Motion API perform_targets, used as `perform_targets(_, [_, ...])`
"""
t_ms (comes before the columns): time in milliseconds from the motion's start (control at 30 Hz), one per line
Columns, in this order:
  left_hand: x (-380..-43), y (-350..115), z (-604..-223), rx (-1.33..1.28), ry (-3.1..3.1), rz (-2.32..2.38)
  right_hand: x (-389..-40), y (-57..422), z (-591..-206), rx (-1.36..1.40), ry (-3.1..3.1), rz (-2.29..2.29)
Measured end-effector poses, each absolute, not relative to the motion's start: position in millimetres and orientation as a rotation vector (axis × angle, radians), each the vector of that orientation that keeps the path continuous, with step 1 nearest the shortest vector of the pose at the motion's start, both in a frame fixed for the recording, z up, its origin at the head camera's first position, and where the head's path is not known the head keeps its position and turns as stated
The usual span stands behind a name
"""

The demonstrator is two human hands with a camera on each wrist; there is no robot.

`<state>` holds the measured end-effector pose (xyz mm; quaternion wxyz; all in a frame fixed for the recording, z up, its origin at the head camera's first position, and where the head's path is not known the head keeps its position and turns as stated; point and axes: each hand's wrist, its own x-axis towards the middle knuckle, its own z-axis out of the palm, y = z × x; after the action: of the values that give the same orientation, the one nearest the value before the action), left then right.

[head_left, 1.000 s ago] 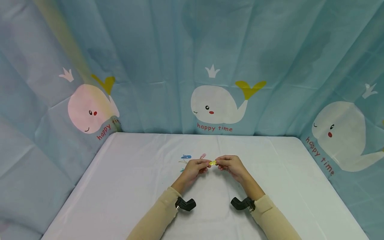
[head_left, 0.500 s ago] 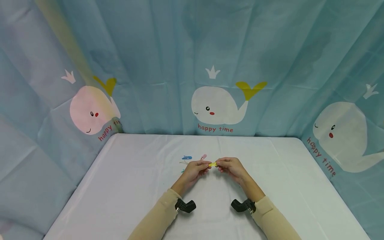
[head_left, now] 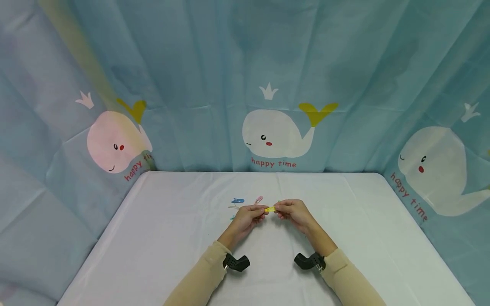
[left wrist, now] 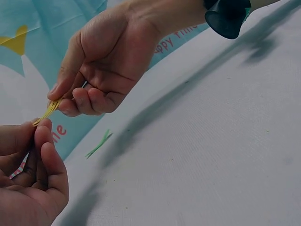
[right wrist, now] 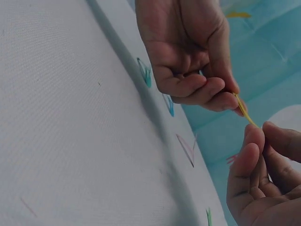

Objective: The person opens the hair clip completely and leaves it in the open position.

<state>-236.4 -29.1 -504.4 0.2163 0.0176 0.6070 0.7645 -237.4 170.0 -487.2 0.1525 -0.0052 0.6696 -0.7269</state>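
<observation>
As I watch head view, left hand (head_left: 248,216) and right hand (head_left: 296,211) pinch opposite ends of yellow clip (head_left: 270,209) over white table (head_left: 153,238), blue clip (head_left: 239,200) and pink clip (head_left: 259,199) farther off. Left wrist view: green clip (left wrist: 99,145) on table. Right wrist view: fingertips (right wrist: 255,134) clamped on yellow clip, teal clip (right wrist: 147,78) at left.

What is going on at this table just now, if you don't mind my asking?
A person's left hand and right hand pinch opposite ends of a small yellow clip, held up off the white table. A blue clip and a pink clip lie on the table past the left hand, and a green clip lies near the right hand.
</observation>
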Motion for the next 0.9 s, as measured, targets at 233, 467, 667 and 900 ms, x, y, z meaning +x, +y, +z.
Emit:
perform_targets(233, [-236.5,-29.0,-503.6,0.041,1.645,2.145,-238.5,167.7,-487.7,0.032,1.907,-2.094])
perform_targets(467, [-236.5,-29.0,-504.8,0.020,1.625,2.175,-237.5,165.0,-488.8,0.068,1.867,-2.119])
perform_targets(667, [-235.8,-29.6,-504.8,0.014,1.607,2.201,-237.1,162.3,-487.1,0.093,1.848,-2.117])
perform_targets(900, [-235.6,-30.2,-503.6,-0.002,1.601,2.217,-237.3,160.0,-486.5,0.095,1.859,-2.115])
